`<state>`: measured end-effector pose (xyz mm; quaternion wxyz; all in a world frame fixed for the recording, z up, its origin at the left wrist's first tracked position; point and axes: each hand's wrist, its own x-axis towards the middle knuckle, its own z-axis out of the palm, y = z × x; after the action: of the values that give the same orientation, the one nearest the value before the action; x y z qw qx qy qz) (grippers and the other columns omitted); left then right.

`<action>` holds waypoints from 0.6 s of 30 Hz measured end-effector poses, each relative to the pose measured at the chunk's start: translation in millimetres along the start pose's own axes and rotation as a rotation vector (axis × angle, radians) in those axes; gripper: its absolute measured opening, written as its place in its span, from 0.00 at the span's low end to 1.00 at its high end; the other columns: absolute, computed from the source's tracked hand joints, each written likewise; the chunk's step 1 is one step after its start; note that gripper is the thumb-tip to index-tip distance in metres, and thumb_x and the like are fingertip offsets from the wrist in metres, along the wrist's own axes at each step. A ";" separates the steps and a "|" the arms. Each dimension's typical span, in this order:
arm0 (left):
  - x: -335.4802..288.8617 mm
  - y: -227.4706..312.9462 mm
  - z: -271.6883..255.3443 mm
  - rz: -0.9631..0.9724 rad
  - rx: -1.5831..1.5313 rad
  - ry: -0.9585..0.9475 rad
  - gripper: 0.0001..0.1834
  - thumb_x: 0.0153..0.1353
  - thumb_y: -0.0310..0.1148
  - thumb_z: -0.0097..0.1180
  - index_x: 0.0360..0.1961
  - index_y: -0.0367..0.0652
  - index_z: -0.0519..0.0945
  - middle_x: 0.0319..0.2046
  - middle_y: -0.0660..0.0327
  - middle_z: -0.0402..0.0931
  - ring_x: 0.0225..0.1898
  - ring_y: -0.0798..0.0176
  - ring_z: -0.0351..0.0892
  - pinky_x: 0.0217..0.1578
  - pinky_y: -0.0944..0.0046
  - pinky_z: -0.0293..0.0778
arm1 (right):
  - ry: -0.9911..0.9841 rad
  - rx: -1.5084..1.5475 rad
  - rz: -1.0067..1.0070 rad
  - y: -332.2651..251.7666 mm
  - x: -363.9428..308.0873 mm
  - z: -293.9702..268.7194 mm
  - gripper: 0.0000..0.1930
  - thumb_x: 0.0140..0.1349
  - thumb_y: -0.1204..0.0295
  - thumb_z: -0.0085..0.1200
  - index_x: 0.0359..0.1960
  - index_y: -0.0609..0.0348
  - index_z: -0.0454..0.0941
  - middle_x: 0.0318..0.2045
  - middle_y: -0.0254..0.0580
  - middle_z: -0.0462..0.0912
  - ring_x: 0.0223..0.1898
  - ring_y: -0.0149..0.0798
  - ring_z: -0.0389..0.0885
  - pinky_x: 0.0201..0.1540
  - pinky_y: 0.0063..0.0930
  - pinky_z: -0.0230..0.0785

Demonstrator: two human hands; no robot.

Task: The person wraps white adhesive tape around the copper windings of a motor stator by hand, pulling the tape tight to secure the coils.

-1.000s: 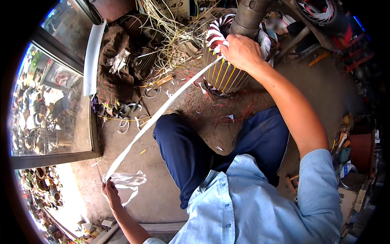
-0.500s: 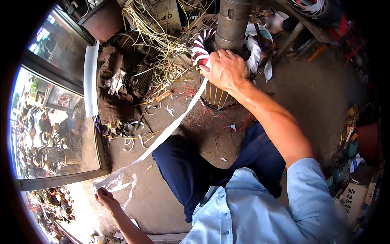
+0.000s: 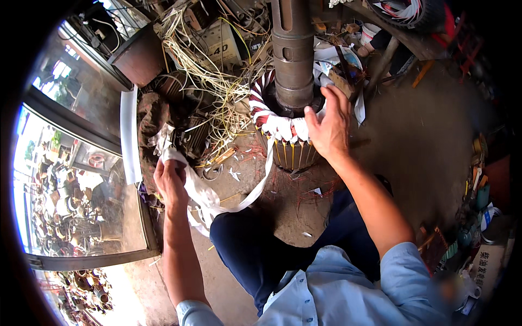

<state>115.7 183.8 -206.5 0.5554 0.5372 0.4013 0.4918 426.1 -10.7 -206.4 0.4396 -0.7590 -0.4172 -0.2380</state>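
A motor rotor (image 3: 293, 156) stands upright on the floor with a thick grey metal shaft (image 3: 292, 76) rising from it. Red coil windings ring its top, and white cloth tape wraps (image 3: 278, 128) cover much of the near and left side. From the front of the ring a strip of white tape (image 3: 247, 202) sags down and over to the left. My left hand (image 3: 172, 176) is closed around the loose bunch of that tape. At the right side of the windings my right hand (image 3: 331, 127) has its fingers apart, thumb close to the wrapped ring, holding nothing visible.
Tangled pale wires (image 3: 198, 60) lie behind at the left, near a brown bucket (image 3: 138, 60) and dark cloth (image 3: 151, 117). A glass-paned frame (image 3: 87, 206) stands at far left. Another wound coil part (image 3: 405, 13) sits back right. Boxes and clutter line the right edge.
My left hand has come up and inward with the tape, which now hangs slack. My right hand has moved from the ring's front to its right side and its fingers have spread.
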 end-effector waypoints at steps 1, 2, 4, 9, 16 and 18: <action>17.3 -6.5 26.5 -0.008 -0.023 -0.074 0.09 0.67 0.34 0.49 0.32 0.43 0.77 0.20 0.67 0.74 0.13 0.78 0.59 0.13 0.77 0.52 | 0.044 0.033 0.150 16.5 2.1 4.6 0.32 0.53 0.65 0.63 0.57 0.68 0.66 0.57 0.54 0.69 0.58 0.53 0.67 0.62 0.46 0.58; 34.1 -11.1 53.5 -0.033 -0.028 -0.150 0.09 0.67 0.35 0.49 0.32 0.43 0.77 0.21 0.66 0.75 0.15 0.77 0.62 0.14 0.76 0.54 | 0.032 0.051 0.290 22.1 5.7 6.8 0.33 0.53 0.65 0.63 0.58 0.68 0.65 0.58 0.56 0.68 0.60 0.56 0.65 0.64 0.46 0.57; 63.7 -21.0 101.5 -0.057 -0.011 -0.262 0.11 0.66 0.36 0.48 0.32 0.42 0.77 0.24 0.64 0.77 0.20 0.75 0.66 0.17 0.75 0.58 | -0.026 0.089 0.519 26.3 9.4 12.0 0.36 0.54 0.63 0.62 0.61 0.69 0.62 0.60 0.62 0.66 0.63 0.58 0.63 0.67 0.45 0.55; 119.9 -57.3 182.4 -0.117 0.045 -0.380 0.12 0.57 0.34 0.47 0.35 0.43 0.80 0.29 0.66 0.81 0.28 0.72 0.71 0.23 0.73 0.64 | 0.041 0.338 0.618 21.0 -8.6 43.1 0.38 0.54 0.69 0.58 0.66 0.66 0.58 0.61 0.63 0.65 0.64 0.59 0.62 0.67 0.45 0.53; 137.7 -85.5 247.0 -0.120 -0.040 -0.643 0.07 0.59 0.31 0.50 0.31 0.42 0.79 0.22 0.67 0.72 0.22 0.71 0.66 0.24 0.69 0.63 | 0.125 0.254 0.644 31.5 -11.6 36.5 0.36 0.51 0.73 0.56 0.66 0.59 0.63 0.48 0.55 0.78 0.47 0.47 0.78 0.52 0.37 0.69; 141.3 -95.8 247.7 -0.178 -0.041 -0.584 0.09 0.60 0.30 0.52 0.37 0.37 0.80 0.26 0.66 0.77 0.26 0.69 0.72 0.30 0.69 0.68 | 0.160 0.264 0.602 32.0 -11.7 38.9 0.35 0.51 0.74 0.56 0.65 0.59 0.63 0.48 0.55 0.78 0.47 0.46 0.78 0.51 0.36 0.70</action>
<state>395.6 277.8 -264.9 0.6990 0.6073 0.2601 0.2738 446.6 9.6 -249.3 0.6159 -0.7636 -0.1658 -0.1003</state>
